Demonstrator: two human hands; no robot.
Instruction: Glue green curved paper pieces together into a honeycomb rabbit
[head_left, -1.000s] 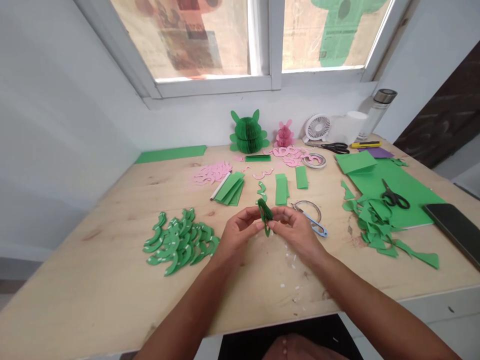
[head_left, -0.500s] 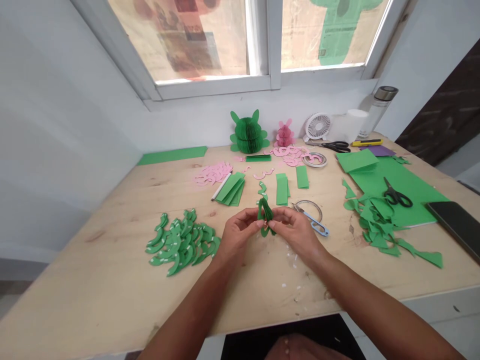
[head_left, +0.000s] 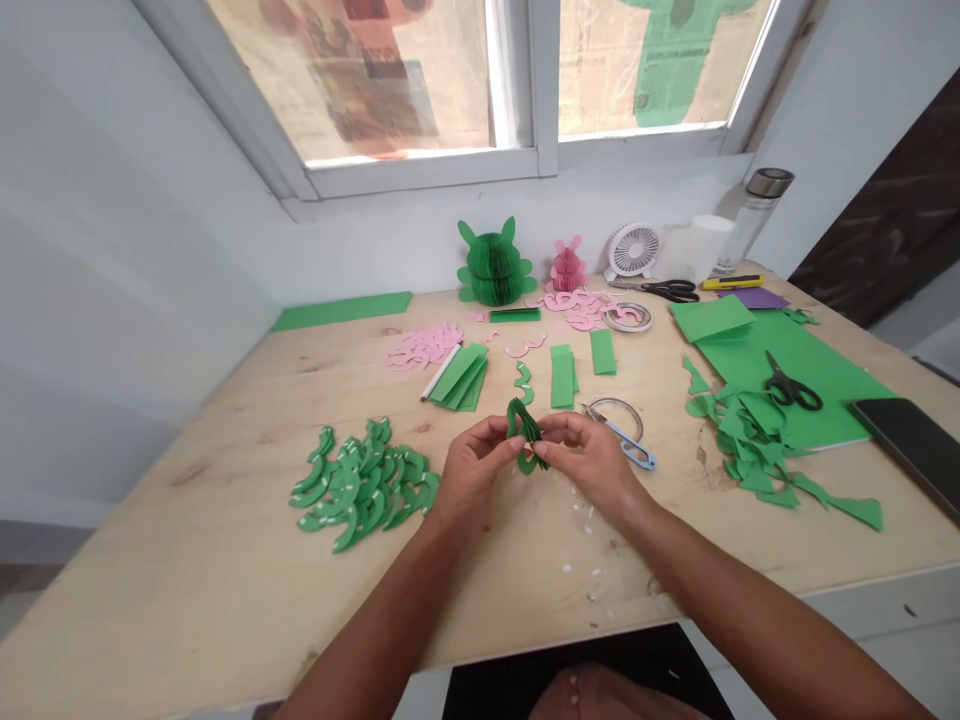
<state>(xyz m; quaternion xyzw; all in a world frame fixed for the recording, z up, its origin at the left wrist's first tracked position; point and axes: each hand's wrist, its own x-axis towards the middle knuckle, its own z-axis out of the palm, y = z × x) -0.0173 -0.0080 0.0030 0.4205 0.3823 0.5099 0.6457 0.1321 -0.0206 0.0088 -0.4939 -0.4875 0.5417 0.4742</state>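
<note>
Between my two hands is a small stack of green paper cutouts (head_left: 524,420) with curved edges, its layers partly fanned apart. My left hand (head_left: 480,455) pinches its left side between thumb and fingers. Gripping the right side, my right hand (head_left: 585,455) is closed on the same stack. A heap of curved green paper pieces with white marks (head_left: 367,485) lies left of my left hand. Just beyond the stack is a single wavy green strip (head_left: 523,382). A light-blue cutter (head_left: 634,450) and a tape roll (head_left: 621,415) rest beyond my right hand.
Green scraps (head_left: 757,440), black scissors (head_left: 793,385) and a phone (head_left: 907,445) lie at the right. Folded green paper (head_left: 459,378) and pink cutouts (head_left: 424,347) sit mid-table. Along the wall stand a green paper figure (head_left: 495,268), a pink one (head_left: 567,268), a fan (head_left: 632,250) and a bottle (head_left: 756,220).
The top of the green stack has tilted to the left, and its layers lean more. Both hands keep hold of it in nearly the same place.
</note>
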